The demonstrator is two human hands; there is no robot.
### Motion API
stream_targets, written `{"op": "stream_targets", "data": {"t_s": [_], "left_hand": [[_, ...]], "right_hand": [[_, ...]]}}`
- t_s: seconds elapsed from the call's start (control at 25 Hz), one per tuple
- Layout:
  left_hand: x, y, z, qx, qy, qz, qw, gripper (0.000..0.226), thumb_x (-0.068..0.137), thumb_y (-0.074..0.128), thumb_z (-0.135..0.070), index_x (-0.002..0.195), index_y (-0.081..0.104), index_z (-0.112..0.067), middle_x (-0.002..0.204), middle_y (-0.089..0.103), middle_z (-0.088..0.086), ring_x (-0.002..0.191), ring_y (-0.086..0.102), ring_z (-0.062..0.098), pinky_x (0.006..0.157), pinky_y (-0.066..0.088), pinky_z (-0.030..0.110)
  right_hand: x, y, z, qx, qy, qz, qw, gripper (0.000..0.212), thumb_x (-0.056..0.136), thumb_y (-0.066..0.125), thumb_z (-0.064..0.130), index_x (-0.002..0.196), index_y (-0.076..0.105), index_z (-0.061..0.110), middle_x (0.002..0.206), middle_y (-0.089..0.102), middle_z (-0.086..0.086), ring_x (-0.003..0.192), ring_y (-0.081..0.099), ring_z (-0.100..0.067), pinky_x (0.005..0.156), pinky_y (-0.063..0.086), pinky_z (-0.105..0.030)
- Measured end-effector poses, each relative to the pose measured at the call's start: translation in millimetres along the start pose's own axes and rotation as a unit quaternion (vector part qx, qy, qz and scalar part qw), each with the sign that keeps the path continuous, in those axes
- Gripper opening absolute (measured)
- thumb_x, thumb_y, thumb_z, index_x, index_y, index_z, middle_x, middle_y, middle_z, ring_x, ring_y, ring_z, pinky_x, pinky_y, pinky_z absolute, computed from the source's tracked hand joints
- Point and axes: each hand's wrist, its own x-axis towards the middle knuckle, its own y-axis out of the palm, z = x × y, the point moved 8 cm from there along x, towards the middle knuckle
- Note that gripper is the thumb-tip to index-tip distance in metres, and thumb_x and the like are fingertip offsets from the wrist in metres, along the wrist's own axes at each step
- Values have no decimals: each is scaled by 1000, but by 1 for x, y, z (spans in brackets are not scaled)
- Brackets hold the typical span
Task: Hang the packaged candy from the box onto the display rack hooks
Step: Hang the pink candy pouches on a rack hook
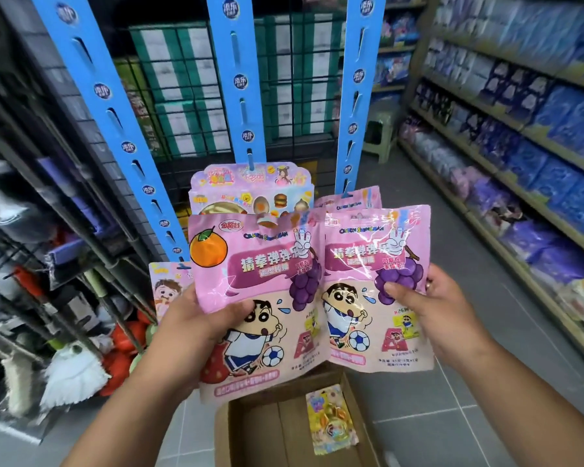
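Between our two hands, a pink candy pouch in each is held up before the blue hanging strips (241, 96). Our left hand (196, 326) has its thumb clamped across the front of the left pouch (250, 281); our right hand (442, 308) pinches the right pouch (378, 281) at its grape print. We judge the risk lies at the hang holes above our fingertips: with glossy film and a grip low on each bag, a top could fold away and miss its hook, or nudge the pouch already hung (250, 187) behind. Below our wrists the cardboard box (223, 439) sits open on grey tile, one yellow packet (332, 423) left inside. Stocked shelves (520, 136) run along the right.
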Motion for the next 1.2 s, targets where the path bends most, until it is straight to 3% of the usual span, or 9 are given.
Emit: {"op": "stream_targets", "data": {"t_s": [0.12, 0.32, 0.52, 0.68, 0.76, 0.92, 1.2], "left_hand": [[5, 16, -23, -6, 28, -36, 999, 30, 84, 70, -3, 111, 68, -14, 96, 78, 18, 85, 76, 39, 77, 61, 50], [13, 48, -45, -32, 58, -89, 994, 26, 82, 69, 0, 105, 71, -13, 97, 77, 21, 87, 75, 42, 82, 59, 53], [15, 67, -56, -63, 73, -135, 986, 39, 70, 81, -2, 106, 72, -14, 102, 76, 24, 90, 74, 44, 87, 56, 57], [10, 78, -60, -71, 83, -170, 979, 39, 76, 69, -1, 115, 67, -7, 102, 75, 25, 90, 74, 45, 87, 55, 57], [6, 81, -59, -67, 83, -185, 977, 34, 76, 70, 0, 109, 70, -9, 101, 75, 25, 89, 74, 45, 87, 55, 57], [2, 85, -54, -69, 75, -207, 973, 43, 66, 80, -1, 107, 70, -10, 101, 75, 25, 87, 74, 44, 82, 58, 57], [0, 91, -54, -74, 71, -234, 967, 38, 73, 72, -4, 110, 68, -8, 101, 76, 25, 87, 74, 46, 86, 55, 61]], "right_hand": [[31, -5, 21, 10, -8, 25, 1000, 29, 80, 76, 5, 104, 63, 14, 91, 78, -9, 82, 76, -33, 84, 56, -62], [86, -11, 60, 13, -34, 92, 995, 29, 77, 76, 5, 101, 62, 14, 90, 78, -8, 80, 76, -31, 85, 56, -58], [130, -6, 84, 31, -56, 151, 986, 31, 77, 75, 4, 103, 63, 15, 91, 78, -8, 81, 76, -30, 83, 57, -56], [155, -1, 88, 38, -58, 189, 980, 31, 73, 76, 6, 100, 63, 17, 93, 78, -8, 81, 76, -28, 80, 59, -52], [161, 0, 85, 53, -56, 210, 975, 46, 58, 84, 19, 99, 64, 16, 94, 78, -10, 79, 76, -28, 73, 62, -47], [170, 3, 74, 58, -41, 243, 967, 95, 20, 97, 51, 101, 64, 13, 94, 77, -14, 81, 75, -30, 70, 63, -43], [184, 6, 65, 70, -20, 276, 958, 99, 17, 97, 51, 102, 64, 12, 93, 77, -15, 77, 76, -29, 60, 61, -38]]}}
